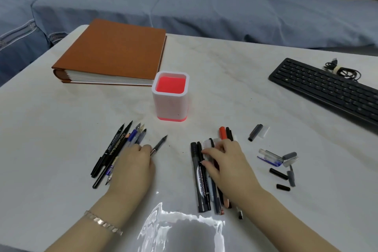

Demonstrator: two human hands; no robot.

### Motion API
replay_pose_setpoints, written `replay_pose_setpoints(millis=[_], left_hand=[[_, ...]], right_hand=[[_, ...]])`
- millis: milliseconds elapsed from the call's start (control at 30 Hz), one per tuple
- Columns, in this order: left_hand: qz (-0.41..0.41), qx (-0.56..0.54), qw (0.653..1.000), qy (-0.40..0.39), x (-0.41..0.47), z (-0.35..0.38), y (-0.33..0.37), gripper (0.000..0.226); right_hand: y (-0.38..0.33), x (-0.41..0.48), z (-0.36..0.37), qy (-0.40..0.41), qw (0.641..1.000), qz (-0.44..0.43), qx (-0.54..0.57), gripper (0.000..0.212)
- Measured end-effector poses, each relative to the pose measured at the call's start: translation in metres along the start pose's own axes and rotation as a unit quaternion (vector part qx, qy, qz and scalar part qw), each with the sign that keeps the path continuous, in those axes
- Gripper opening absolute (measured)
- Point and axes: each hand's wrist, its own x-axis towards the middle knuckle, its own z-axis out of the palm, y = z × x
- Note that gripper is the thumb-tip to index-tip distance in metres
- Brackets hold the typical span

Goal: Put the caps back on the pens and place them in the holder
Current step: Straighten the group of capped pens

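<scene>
holder (169,106) shows its red inside; pens (119,145) lie on table (225,88).

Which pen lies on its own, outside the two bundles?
The slim black pen lying alone between the left bundle and right bundle, tip toward the holder, rear end at the left hand. Every other pen is packed in a bundle.

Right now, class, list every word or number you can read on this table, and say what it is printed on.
"MARKER PEN", likely: white label on the black marker; the rest blurs.
White lettering on the long black pen: too blurred to read.
Keys of the keyboard: too small.
</scene>
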Motion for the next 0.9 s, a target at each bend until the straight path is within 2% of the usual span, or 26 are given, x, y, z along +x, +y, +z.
replay_pose_setpoints(millis=[100,200,267,333,467,567,633,733,800,900], left_hand=[[0.011,-0.057,0.998,0.015,-0.002,-0.004,0.018,0.017],[0.061,-0.131,0.989,0.017,-0.008,-0.008,0.037,0.024],[0.083,-0.156,0.984,0.024,-0.011,-0.008,0.047,0.026],[0.102,-0.169,0.98,0.023,-0.013,-0.007,0.052,0.025],[0.121,-0.199,0.972,0.017,-0.018,-0.006,0.056,0.021],[0.121,-0.21,0.97,-0.002,-0.021,-0.008,0.059,0.021],[0.114,-0.223,0.968,-0.013,-0.023,-0.011,0.06,0.021],[0.098,-0.274,0.957,-0.021,-0.028,-0.017,0.063,0.028],[0.076,-0.312,0.947,-0.033,-0.031,-0.022,0.066,0.031],[0.066,-0.353,0.932,-0.046,-0.037,-0.026,0.071,0.027]], right_hand=[[0.011,0.0,-0.017,0.012,0.999,0.034,0.041,0.023],[0.038,0.01,-0.036,0.037,0.998,0.05,-0.01,0.031],[0.054,0.018,-0.049,0.007,0.995,0.072,-0.064,0.044],[0.067,0.025,-0.056,-0.045,0.986,0.092,-0.134,0.047],[0.084,0.034,-0.054,-0.088,0.97,0.049,-0.222,0.039],[0.091,0.033,-0.048,-0.067,0.967,0.006,-0.244,0.037],[0.089,0.029,-0.047,-0.024,0.98,-0.01,-0.195,0.029],[0.063,0.018,-0.058,0.038,0.998,0.04,0.019,0.025],[0.043,0.005,-0.07,0.043,0.981,0.088,0.166,0.021],[0.026,-0.011,-0.084,0.068,0.932,0.143,0.326,0.007]])
